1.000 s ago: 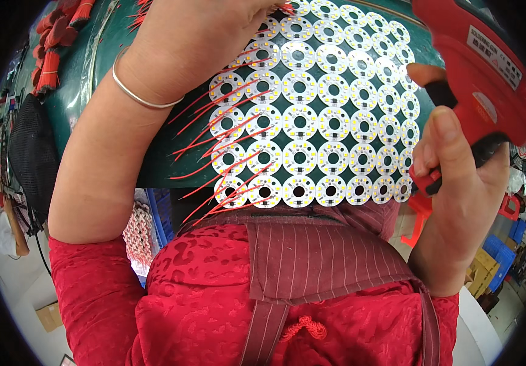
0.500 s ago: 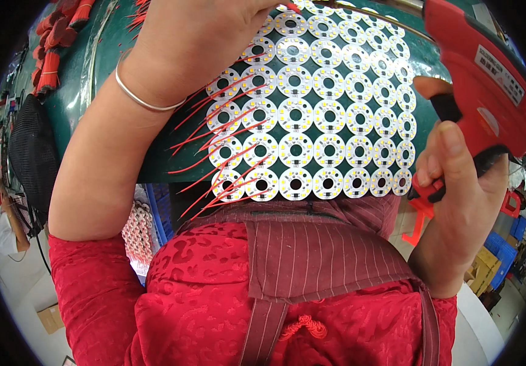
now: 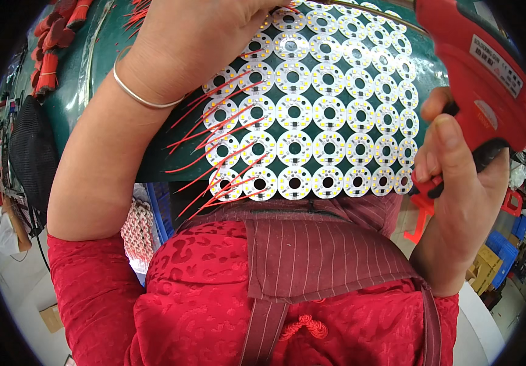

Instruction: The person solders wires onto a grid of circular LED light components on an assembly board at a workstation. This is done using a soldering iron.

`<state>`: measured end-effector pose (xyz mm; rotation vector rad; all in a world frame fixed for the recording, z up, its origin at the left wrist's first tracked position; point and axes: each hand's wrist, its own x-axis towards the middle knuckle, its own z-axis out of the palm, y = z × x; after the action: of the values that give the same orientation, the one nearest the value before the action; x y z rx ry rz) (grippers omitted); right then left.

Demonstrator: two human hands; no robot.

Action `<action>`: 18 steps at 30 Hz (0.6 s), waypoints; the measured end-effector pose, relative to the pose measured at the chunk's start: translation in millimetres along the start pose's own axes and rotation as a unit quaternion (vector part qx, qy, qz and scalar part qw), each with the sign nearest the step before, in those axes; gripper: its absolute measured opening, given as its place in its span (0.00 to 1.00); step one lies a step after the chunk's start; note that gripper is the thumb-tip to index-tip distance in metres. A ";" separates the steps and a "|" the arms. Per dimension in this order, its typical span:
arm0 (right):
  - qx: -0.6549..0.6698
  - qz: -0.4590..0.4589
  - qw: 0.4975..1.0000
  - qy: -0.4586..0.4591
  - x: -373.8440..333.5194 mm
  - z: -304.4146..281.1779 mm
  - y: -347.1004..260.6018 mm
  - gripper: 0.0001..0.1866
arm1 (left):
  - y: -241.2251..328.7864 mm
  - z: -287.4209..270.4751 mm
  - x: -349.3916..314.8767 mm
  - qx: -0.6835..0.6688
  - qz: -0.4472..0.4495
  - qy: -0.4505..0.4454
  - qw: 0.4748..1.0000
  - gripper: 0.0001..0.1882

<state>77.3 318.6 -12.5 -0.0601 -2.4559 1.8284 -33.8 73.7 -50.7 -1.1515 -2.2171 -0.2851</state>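
Note:
Round white LED boards [image 3: 294, 112] with centre holes lie in rows on a green mat. Thin red wires [image 3: 191, 160] stretch leftward from the boards in the two left columns. Over the far left of the rows is my left hand [image 3: 205, 46], closed, its fingertips partly cut off by the upper edge. A red wire end [image 3: 292, 8] shows at those fingertips. My right hand [image 3: 458, 155] grips a red soldering gun [image 3: 488, 91] at the right side. The gun's metal tube [image 3: 391, 13] points left toward my left fingertips; its tip is hidden.
Bundles of red wire [image 3: 48, 70] lie at the far left of the green mat [image 3: 159, 149]. A black mesh-covered thing [image 3: 31, 140] stands beside the table's left edge. Blue crates [image 3: 502, 259] are low on the right, beyond my right arm.
The soldering gun has shifted slightly left and up. My left hand has moved only a little, and the boards stay in their rows.

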 end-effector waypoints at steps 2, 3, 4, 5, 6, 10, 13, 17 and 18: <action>-0.002 0.009 1.000 -0.006 -0.6 1.1 1.2 0.11 | -1.3 3.5 -1.6 -0.008 0.017 0.033 0.999 0.06; 0.006 -0.001 1.000 0.004 -1.6 3.3 1.8 0.11 | -1.6 3.8 -1.9 -0.002 0.016 0.027 0.999 0.05; 0.015 -0.011 1.000 0.013 -2.3 4.7 2.1 0.11 | -1.4 3.4 -1.7 0.004 0.016 0.021 1.000 0.05; 0.016 -0.011 1.000 0.013 -2.1 4.8 1.6 0.11 | -0.1 1.2 -0.4 0.004 0.016 0.020 1.000 0.05; 0.013 -0.001 1.000 0.005 -1.4 4.9 0.4 0.11 | 2.5 -2.4 2.4 0.019 0.021 0.001 1.000 0.05; 0.003 0.015 1.000 -0.007 0.1 6.9 -3.3 0.11 | -0.1 0.3 -0.8 0.021 -0.003 -0.013 1.000 0.05; 0.008 0.008 1.000 0.002 0.0 8.0 -2.0 0.10 | -1.5 2.3 -1.3 0.012 0.022 0.014 1.000 0.05; -0.002 -0.014 1.000 -0.027 3.2 2.4 2.5 0.10 | -0.4 2.5 -1.4 0.016 0.021 0.024 0.999 0.05; 0.003 -0.018 1.000 -0.019 3.1 4.1 2.6 0.10 | -0.1 2.8 -1.6 0.014 0.018 0.024 0.999 0.05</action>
<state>73.8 315.7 -16.0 0.0197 -2.4592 1.8383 -34.3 73.9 -53.9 -1.1565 -2.1495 -0.2635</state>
